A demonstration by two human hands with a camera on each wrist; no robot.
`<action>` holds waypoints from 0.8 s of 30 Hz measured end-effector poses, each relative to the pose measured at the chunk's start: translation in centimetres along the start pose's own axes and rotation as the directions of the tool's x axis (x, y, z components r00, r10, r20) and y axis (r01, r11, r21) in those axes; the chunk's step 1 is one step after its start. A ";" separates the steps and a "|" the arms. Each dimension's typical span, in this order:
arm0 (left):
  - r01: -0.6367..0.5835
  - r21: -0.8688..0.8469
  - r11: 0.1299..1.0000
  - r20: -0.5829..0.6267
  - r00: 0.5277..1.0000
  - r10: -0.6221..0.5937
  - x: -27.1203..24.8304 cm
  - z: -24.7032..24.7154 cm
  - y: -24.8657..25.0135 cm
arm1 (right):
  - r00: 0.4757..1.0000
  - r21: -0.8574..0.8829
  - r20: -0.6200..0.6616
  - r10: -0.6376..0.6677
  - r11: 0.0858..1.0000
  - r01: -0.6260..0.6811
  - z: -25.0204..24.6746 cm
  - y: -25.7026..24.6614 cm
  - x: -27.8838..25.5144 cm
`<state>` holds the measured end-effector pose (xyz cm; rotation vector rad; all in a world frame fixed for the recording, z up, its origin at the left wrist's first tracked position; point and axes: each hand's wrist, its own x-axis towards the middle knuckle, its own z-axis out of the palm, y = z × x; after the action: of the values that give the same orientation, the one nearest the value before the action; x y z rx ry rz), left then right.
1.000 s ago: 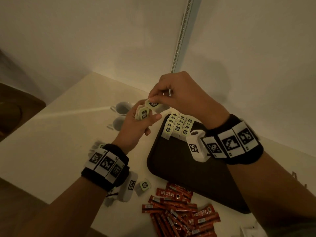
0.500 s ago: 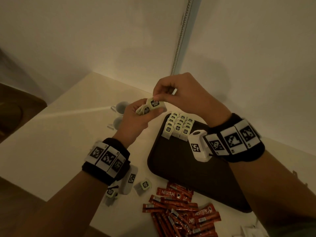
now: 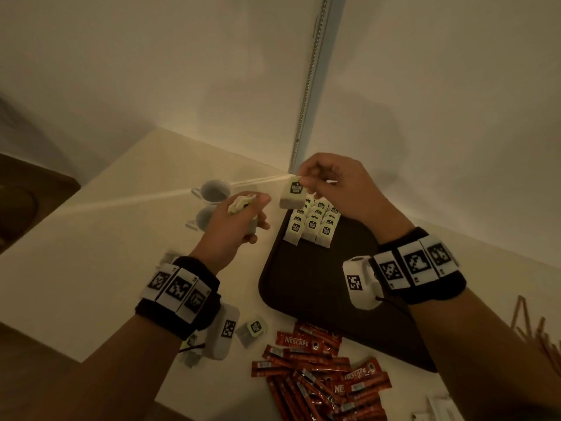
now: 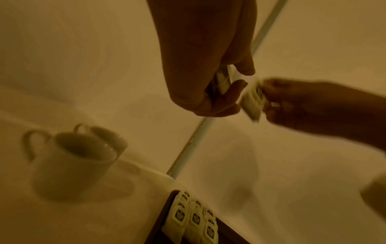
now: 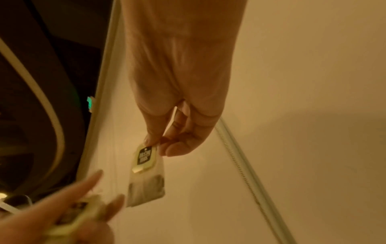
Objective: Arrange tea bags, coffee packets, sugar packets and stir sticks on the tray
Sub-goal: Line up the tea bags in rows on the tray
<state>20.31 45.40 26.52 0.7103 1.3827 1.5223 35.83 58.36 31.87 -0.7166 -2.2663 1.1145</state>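
My right hand (image 3: 340, 189) pinches one tea bag (image 3: 293, 194) above the tray (image 3: 306, 287). My left hand (image 3: 233, 223) grips a few more bags (image 3: 241, 205).

The head view looks down from above on the table's far corner (image 3: 158, 138). The left wrist view faces close along the left hand (image 4: 204, 69); the right wrist view along the right hand (image 5: 177, 82). All three share the pinched tea bag (image 3: 293, 194).
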 end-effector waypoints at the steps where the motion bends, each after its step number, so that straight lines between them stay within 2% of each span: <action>1: 0.047 -0.036 0.998 -0.012 0.999 -0.048 0.0 -0.2 -0.1 | 0.999 -0.030 0.002 0.042 0.999 -0.042 0.1 1.2 -0.3; 3: 0.102 -0.098 0.990 -0.013 0.995 -0.104 -0.1 -0.5 -0.2 | 0.989 -0.110 0.011 0.149 0.983 -0.147 0.8 4.1 -1.0; 5: 0.135 -0.149 0.980 -0.021 0.990 -0.139 0.0 -0.6 -0.1 | 0.957 -0.187 0.021 0.290 0.941 -0.281 1.6 7.1 -1.7; 8: 0.210 -0.251 0.945 -0.013 0.975 -0.220 0.1 -0.8 0.0 | 0.863 -0.178 0.058 0.503 0.855 -0.486 3.1 11.2 -3.0; 10: 0.252 -0.347 0.904 0.021 0.965 -0.261 0.2 -1.1 -0.1 | 0.802 -0.172 0.062 0.595 0.798 -0.578 4.1 13.6 -3.6; 12: 0.273 -0.414 0.869 0.050 0.959 -0.278 0.3 -1.3 -0.3 | 0.779 -0.187 0.030 0.626 0.769 -0.611 4.7 15.5 -3.9; 16: 0.289 -0.455 0.842 0.043 0.952 -0.304 0.8 -1.4 -0.6 | 0.783 -0.197 -0.068 0.618 0.761 -0.618 5.4 17.6 -3.3; 19: 0.294 -0.471 0.832 0.037 0.949 -0.314 1.1 -1.4 -0.6 | 0.765 -0.172 -0.131 0.631 0.745 -0.644 5.6 18.5 -2.4; 24: 0.307 -0.463 0.831 0.048 0.945 -0.322 1.5 -1.4 -0.8 | 0.755 -0.188 -0.142 0.640 0.732 -0.655 5.8 19.2 -1.0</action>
<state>18.71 46.08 25.22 0.1455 1.0293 1.5167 37.23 64.57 12.87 -1.7186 -2.1447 1.0878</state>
